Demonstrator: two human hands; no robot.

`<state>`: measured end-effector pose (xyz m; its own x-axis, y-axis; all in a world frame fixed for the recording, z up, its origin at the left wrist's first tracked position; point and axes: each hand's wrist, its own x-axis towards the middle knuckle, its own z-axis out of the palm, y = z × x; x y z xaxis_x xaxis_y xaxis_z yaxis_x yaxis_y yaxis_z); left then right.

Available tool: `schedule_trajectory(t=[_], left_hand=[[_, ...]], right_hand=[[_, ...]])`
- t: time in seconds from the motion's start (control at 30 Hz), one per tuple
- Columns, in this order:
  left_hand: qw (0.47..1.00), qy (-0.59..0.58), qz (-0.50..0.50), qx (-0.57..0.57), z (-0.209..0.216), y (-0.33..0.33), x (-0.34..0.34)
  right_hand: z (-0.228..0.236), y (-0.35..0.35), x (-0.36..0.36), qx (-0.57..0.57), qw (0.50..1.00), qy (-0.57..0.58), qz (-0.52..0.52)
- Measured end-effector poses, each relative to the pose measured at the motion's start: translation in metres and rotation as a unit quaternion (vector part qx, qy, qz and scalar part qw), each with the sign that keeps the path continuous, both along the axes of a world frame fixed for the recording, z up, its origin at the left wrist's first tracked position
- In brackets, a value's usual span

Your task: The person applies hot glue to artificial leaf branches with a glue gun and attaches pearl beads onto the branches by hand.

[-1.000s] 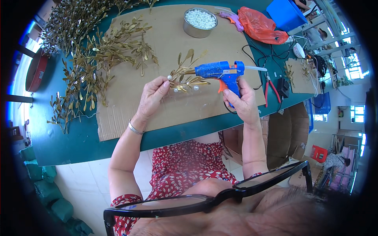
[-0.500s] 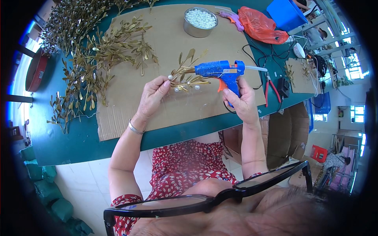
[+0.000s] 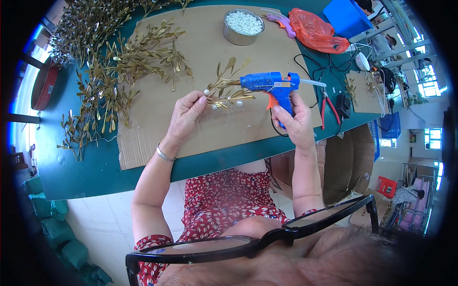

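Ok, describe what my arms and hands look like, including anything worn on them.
Both the left hand and right hand are bare, as are the forearms. A silver-coloured bangle circles the left wrist. The left sleeve is short, red with a pale leaf-like print.

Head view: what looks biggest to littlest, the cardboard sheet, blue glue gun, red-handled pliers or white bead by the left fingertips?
1. Cardboard sheet
2. Blue glue gun
3. Red-handled pliers
4. White bead by the left hand
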<state>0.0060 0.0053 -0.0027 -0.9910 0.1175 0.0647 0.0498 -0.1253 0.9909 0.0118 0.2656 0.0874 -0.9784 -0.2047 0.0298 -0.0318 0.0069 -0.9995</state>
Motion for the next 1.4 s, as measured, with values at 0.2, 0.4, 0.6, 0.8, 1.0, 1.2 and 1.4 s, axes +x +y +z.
schedule_trajectory(t=[0.2,0.4,0.6,0.8,1.0,1.2,1.4], left_hand=[[0.993,-0.018,0.042,0.11,0.001,-0.002,-0.003],[0.965,-0.012,0.099,0.245,0.004,-0.004,-0.014],[0.951,0.001,0.11,0.288,0.007,-0.008,-0.011],[0.961,-0.001,0.133,0.244,0.005,-0.009,-0.01],[0.966,-0.018,0.105,0.235,0.006,-0.003,-0.009],[0.969,-0.014,0.1,0.225,0.008,-0.002,-0.011],[0.969,-0.026,0.106,0.221,0.009,-0.004,-0.009]], right_hand=[[0.002,0.015,0.0,-0.096,0.993,-0.039,-0.052],[-0.022,0.043,0.003,-0.031,0.996,-0.075,-0.041],[-0.057,0.018,-0.01,0.168,0.984,-0.051,0.03],[-0.031,0.019,-0.073,0.324,0.943,0.079,0.007],[-0.008,-0.023,-0.241,0.466,0.832,0.302,-0.005],[-0.039,-0.041,-0.301,0.574,0.783,0.229,0.074],[-0.044,-0.047,-0.299,0.572,0.77,0.276,0.059]])
